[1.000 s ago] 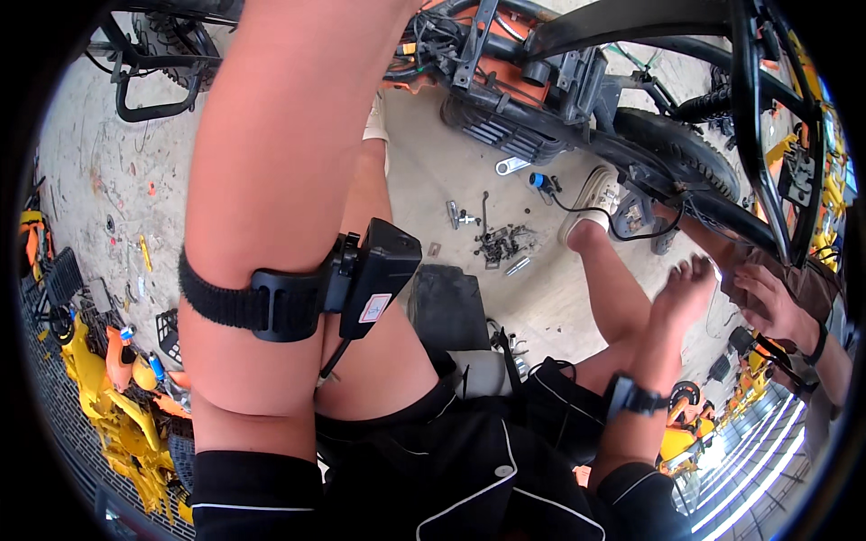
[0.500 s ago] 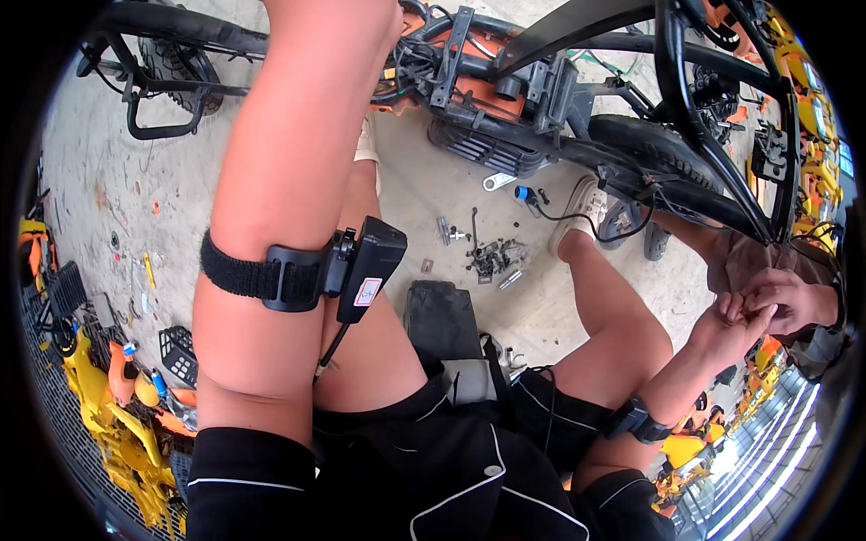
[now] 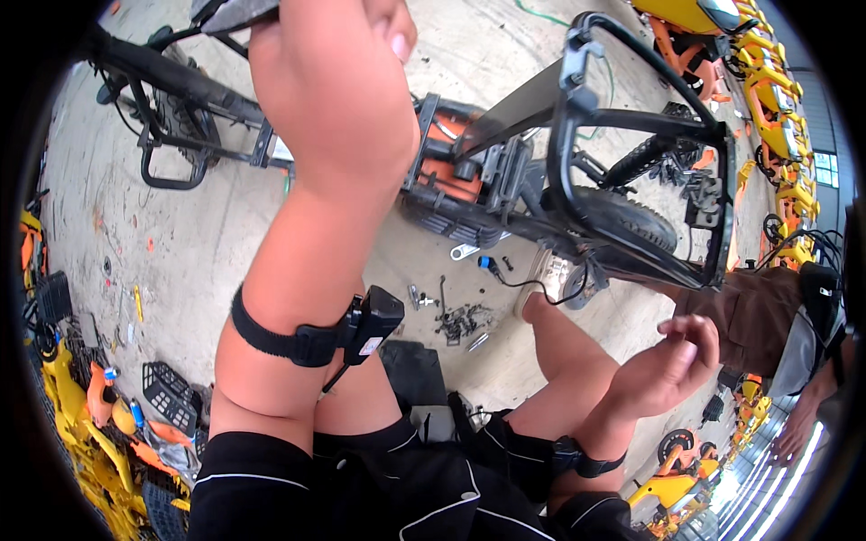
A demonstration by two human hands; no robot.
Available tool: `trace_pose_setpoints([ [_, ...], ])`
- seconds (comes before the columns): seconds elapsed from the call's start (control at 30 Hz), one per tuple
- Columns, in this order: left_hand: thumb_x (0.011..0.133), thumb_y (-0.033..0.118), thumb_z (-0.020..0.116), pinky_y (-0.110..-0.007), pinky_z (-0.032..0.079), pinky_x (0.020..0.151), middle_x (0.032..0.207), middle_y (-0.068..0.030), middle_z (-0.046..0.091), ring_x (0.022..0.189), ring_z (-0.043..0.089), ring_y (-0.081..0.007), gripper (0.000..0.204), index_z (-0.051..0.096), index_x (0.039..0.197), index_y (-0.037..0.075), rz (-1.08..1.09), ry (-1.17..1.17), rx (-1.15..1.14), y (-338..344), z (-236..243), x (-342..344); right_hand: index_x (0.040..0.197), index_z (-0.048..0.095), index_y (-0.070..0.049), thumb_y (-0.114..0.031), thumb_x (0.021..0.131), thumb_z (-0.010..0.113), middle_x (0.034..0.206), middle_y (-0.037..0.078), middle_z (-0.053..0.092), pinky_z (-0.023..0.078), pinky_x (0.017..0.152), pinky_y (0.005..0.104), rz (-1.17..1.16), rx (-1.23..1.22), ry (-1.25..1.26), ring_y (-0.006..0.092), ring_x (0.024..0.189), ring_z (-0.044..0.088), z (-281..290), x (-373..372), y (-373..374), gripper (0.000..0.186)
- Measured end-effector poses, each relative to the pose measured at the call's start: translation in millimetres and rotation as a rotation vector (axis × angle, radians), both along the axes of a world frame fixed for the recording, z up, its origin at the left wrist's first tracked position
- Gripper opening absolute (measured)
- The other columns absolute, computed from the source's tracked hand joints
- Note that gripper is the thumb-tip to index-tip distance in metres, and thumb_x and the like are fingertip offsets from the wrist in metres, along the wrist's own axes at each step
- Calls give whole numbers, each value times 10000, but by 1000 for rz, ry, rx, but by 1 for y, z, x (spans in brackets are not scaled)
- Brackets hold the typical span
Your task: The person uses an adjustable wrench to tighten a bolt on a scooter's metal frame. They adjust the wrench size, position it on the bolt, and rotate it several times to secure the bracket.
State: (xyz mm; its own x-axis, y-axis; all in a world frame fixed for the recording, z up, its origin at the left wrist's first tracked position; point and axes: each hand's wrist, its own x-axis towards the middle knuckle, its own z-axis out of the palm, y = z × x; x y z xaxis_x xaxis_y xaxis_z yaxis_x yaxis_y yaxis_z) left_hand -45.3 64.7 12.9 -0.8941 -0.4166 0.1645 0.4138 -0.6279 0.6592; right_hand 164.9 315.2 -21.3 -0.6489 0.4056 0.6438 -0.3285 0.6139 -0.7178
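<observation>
My right hand point(image 3: 663, 370) is raised at the right with its fingers curled in toward the thumb. Whatever it may hold is hidden in the fingers. My left hand point(image 3: 388, 25) is stretched far forward past the vehicle frame, mostly cut off by the upper edge; one curled fingertip shows. A grey and black object point(image 3: 233, 13) sits beside that hand, and I cannot tell whether it is gripped. Before me stands a black vehicle frame point(image 3: 577, 117) with an orange middle section point(image 3: 451, 171) and a rear tyre point(image 3: 622, 221).
Small metal parts point(image 3: 462, 323), a ring wrench point(image 3: 465, 252) and a blue-tipped cable point(image 3: 490, 263) lie on the concrete floor. Another person's hand point(image 3: 798, 428) hangs at the right. Yellow and orange body panels point(image 3: 90, 433) are heaped at the left; yellow vehicles point(image 3: 780, 117) line the right.
My right hand has come away from the other person's hand and drawn back toward me. The other hand has dropped lower. My view has shifted, and my left hand now shows at the top.
</observation>
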Motion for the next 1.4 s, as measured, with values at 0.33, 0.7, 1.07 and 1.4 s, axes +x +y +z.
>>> trace_pose_setpoints([
  [0.33,1098,414,434,-229,305,532,635,46,413,569,353,-52,439,621,1074,18,-339,122,-305,37,17,2,1096,672,45,-370,1018,619,891,141,692,512,738,301,621,299,-379,187,799,639,135,-204,-85,426],
  [0.7,1099,325,373,-273,407,737,853,-40,486,757,465,-135,452,483,1319,-54,-590,138,-36,41,7,-35,822,668,-40,-456,1037,591,613,-72,485,309,519,232,361,-19,-447,31,573,390,103,-272,-35,474],
  [1.07,1101,128,384,-407,487,1060,1233,-201,646,1190,637,-310,265,524,1288,3,-665,327,-201,58,-25,-65,734,690,24,-490,941,684,613,184,616,475,581,409,-44,372,-471,293,571,612,92,-288,-28,554],
  [1.4,1084,111,457,-387,524,1018,1214,-218,670,1103,686,-283,200,568,1215,8,-687,433,-323,58,-31,-68,749,706,11,-479,923,694,672,206,654,508,628,430,-135,417,-448,346,648,663,97,-275,-45,521],
])
